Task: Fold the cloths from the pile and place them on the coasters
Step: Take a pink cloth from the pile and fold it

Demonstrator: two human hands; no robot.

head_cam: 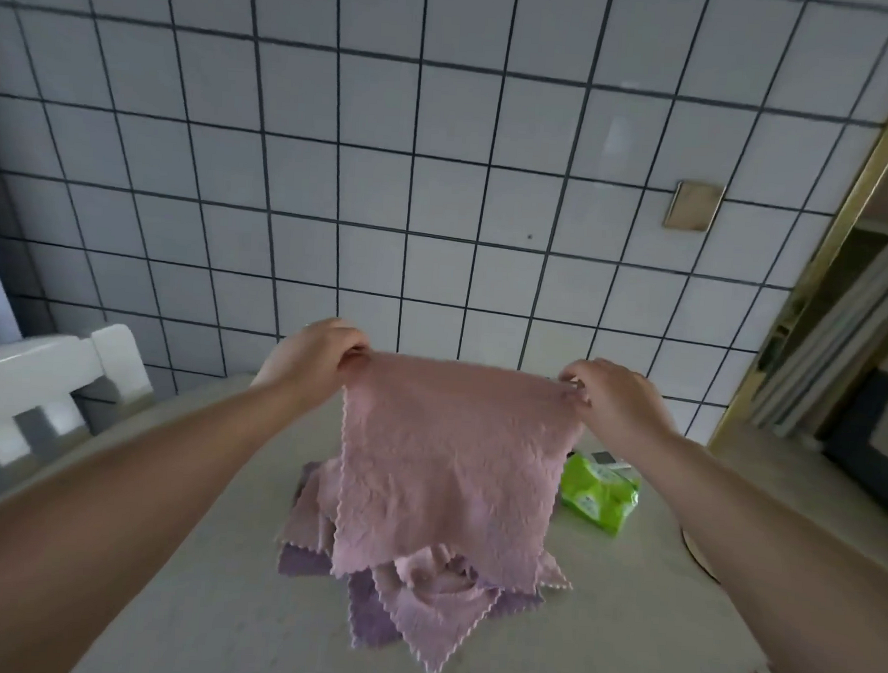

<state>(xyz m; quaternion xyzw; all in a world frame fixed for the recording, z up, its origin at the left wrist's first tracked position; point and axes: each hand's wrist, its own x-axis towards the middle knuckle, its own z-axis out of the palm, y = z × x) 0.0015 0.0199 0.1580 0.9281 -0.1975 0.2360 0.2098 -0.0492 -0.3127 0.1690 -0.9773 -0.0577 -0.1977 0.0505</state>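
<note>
Soft, even daylight with wide-angle bending

The tiled wall shows a faint glare patch at upper right; its grid lines curve toward the edges. Shadows on the table are weak. The white chair and frame corners look smeared and blurred.

Both hands, left and right, pinch a pink cloth above the pile.

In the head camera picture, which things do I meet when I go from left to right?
White rail → left hand → pink cloth held up above the pile → right hand → green packet.
</note>
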